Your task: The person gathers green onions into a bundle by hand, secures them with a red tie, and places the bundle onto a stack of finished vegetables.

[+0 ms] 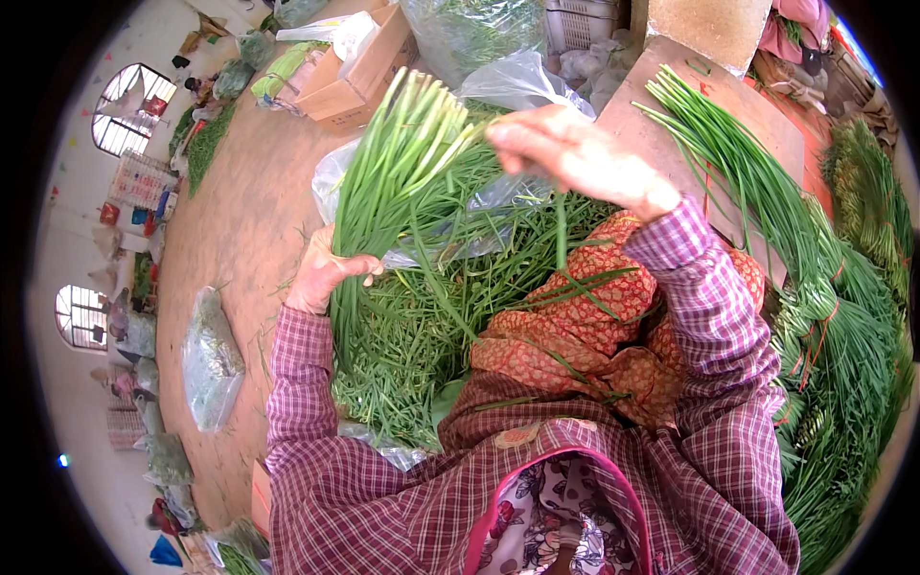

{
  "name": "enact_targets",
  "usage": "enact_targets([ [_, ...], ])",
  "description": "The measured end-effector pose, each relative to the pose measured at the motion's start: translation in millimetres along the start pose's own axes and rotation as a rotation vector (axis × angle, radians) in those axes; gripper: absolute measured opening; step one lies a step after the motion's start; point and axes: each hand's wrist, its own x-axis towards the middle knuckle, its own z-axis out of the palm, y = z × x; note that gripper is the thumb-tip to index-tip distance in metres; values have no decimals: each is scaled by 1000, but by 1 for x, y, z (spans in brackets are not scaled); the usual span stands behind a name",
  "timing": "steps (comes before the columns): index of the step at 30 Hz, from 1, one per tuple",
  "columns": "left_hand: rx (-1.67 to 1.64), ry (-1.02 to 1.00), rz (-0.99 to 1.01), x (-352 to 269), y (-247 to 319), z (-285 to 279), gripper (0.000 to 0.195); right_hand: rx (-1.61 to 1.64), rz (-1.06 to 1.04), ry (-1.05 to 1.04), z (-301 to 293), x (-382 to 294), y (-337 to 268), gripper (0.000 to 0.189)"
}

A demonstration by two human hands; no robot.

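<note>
My left hand (330, 269) grips a thick bunch of garlic chives (402, 154) around its green leaves, pale cut ends pointing up and away. To the right of those ends is my right hand (575, 158), fingers curled together and blurred. Its fingertips meet a thin stalk at the bunch's edge, but blur hides whether they pinch it. Below this hand a short green blade (561, 230) hangs in the air or from it; I cannot tell which. Loose leaves and trimmings (410, 352) lie heaped beneath on clear plastic, partly against the red patterned cloth (575, 295) over my lap.
At right, loose chives (726, 136) lie on a board (632, 100), beside several tied bunches (834, 345). A cardboard box (352, 86) and a large plastic bag of greens (481, 36) stand ahead. A filled bag (210, 359) sits on the floor at left. Other people are farther off.
</note>
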Motion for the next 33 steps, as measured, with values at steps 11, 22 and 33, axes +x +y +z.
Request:
enact_targets([
  [11,-317,-34,-19,-2,-15,7,72,34,162,-72,21,-1,15,65],
  [22,-211,-81,-47,2,-17,0,59,523,210,41,-6,-14,14,35],
  [33,-175,-33,-31,5,-9,21,48,-433,-155,500,25,11,-7,39],
])
